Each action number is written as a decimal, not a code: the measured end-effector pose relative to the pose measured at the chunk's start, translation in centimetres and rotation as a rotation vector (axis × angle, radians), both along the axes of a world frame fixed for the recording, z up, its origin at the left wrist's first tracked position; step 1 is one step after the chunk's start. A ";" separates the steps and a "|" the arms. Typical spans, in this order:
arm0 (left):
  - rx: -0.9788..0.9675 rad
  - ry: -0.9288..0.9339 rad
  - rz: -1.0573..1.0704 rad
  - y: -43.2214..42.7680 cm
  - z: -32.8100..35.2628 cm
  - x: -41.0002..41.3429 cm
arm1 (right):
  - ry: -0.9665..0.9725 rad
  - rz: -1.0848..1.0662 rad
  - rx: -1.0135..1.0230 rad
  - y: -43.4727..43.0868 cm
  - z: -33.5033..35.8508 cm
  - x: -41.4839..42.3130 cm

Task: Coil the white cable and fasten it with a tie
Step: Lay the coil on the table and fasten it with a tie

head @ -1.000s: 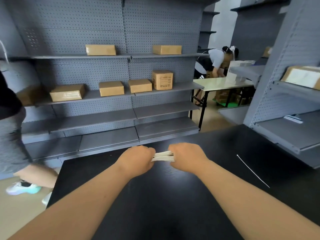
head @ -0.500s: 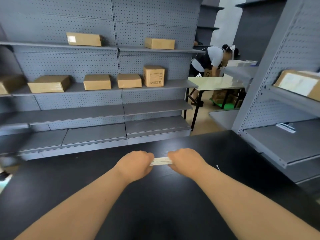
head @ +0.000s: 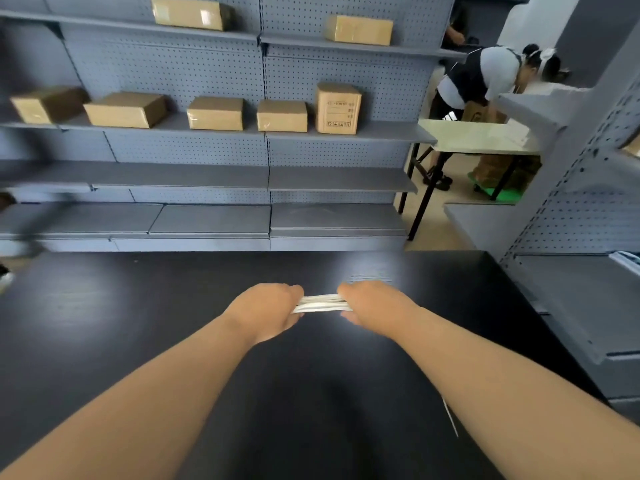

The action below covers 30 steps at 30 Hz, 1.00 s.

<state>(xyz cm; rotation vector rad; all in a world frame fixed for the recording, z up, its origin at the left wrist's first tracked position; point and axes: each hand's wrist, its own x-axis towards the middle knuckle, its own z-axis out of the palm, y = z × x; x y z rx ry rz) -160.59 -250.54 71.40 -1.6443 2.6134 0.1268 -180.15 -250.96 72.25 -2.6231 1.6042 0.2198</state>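
Gripping the folded bundle of thin white cable (head: 322, 303) at either end, my left hand (head: 266, 311) and right hand (head: 372, 306) sit close together, fingers curled round it, over the matte black tabletop (head: 138, 306). I see a slim white tie strip (head: 450, 415) lying on that table beside my right forearm.

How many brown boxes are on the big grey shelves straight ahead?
7. Two boxes on the top shelf. Five on the shelf below. More may be hidden past the left edge.
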 end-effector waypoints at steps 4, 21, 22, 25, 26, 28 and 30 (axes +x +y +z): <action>0.043 0.081 0.043 -0.4 -3.2 -1.4 | -0.026 -0.014 0.095 -1.3 -2.8 -1.4; 0.162 0.071 -0.053 -4.0 -14.8 -5.9 | 0.006 -0.061 0.282 -3.9 -13.2 -5.6; 0.144 0.064 -0.060 -4.2 -15.0 -6.0 | 0.009 -0.056 0.284 -4.1 -13.3 -5.8; 0.054 0.052 -0.091 -4.4 -15.5 -6.0 | 0.027 -0.037 0.306 -4.6 -13.2 -6.1; 0.008 0.073 -0.097 -4.4 -15.7 -6.1 | 0.030 -0.035 0.315 -4.8 -13.1 -6.2; -0.096 0.130 -0.116 -4.1 -16.1 -6.4 | 0.030 -0.039 0.334 -5.1 -13.0 -6.5; -0.170 0.196 -0.128 -3.9 -16.7 -6.8 | 0.025 -0.047 0.351 -5.2 -13.0 -6.7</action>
